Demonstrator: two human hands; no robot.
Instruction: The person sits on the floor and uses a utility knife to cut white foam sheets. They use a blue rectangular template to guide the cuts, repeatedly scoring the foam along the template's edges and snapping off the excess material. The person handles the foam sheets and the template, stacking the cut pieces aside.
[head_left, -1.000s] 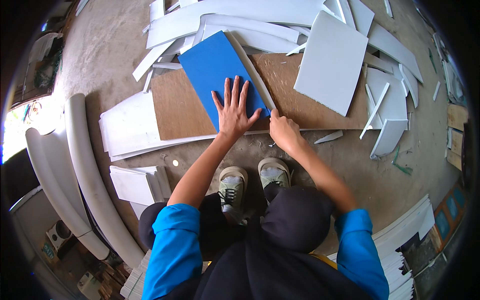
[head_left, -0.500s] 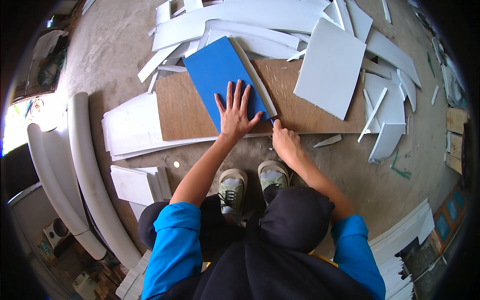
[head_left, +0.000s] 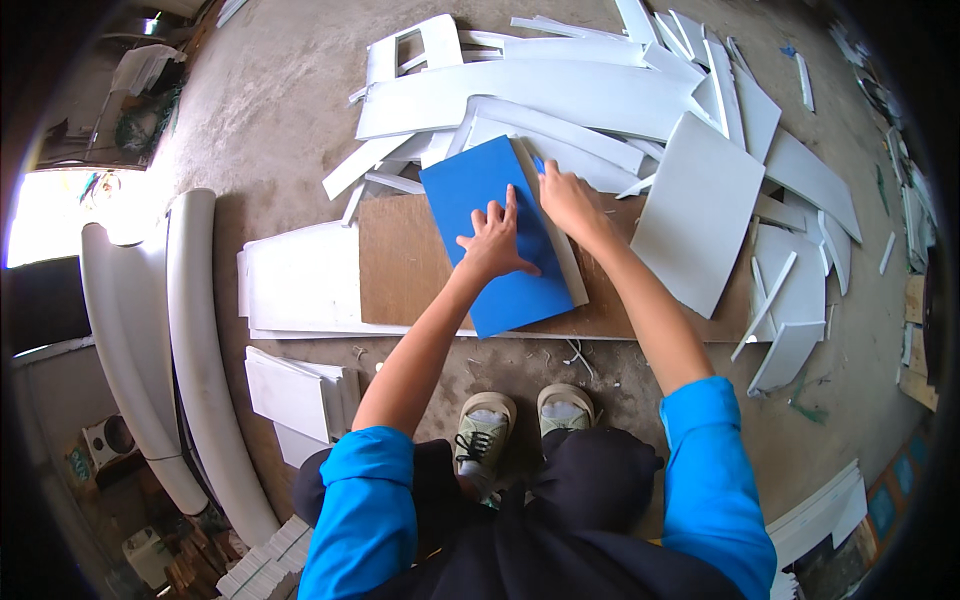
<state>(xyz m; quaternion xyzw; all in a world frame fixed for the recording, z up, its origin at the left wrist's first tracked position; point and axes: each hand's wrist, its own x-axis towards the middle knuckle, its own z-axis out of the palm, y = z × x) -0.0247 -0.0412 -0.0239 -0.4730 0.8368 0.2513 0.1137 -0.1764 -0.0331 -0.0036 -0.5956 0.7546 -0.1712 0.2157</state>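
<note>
A rectangular blue board (head_left: 470, 220) lies slanted on a brown wooden panel (head_left: 392, 265). My left hand (head_left: 492, 242) presses flat on the board, thumb and forefinger stretched apart. My right hand (head_left: 570, 200) is closed near the board's far right corner. From its fingers juts a slim blue tool (head_left: 539, 165); the rest of it is covered by my fist, so its kind is unclear. Along the board's right edge shows a pale white strip (head_left: 560, 250), partly beneath the blue board.
A white panel (head_left: 698, 215) rests right of my right forearm. Beyond lies a heap of white offcuts (head_left: 560, 85). White sheets (head_left: 295, 275) stick out under the brown panel; a small white stack (head_left: 290, 395) sits nearer. Long white curved pieces (head_left: 205, 340) stand on the left.
My right hand has gone with the blue tool from the board's near right corner to its far end. My left hand stays on the board with its fingers rearranged. The whole view has shifted.
</note>
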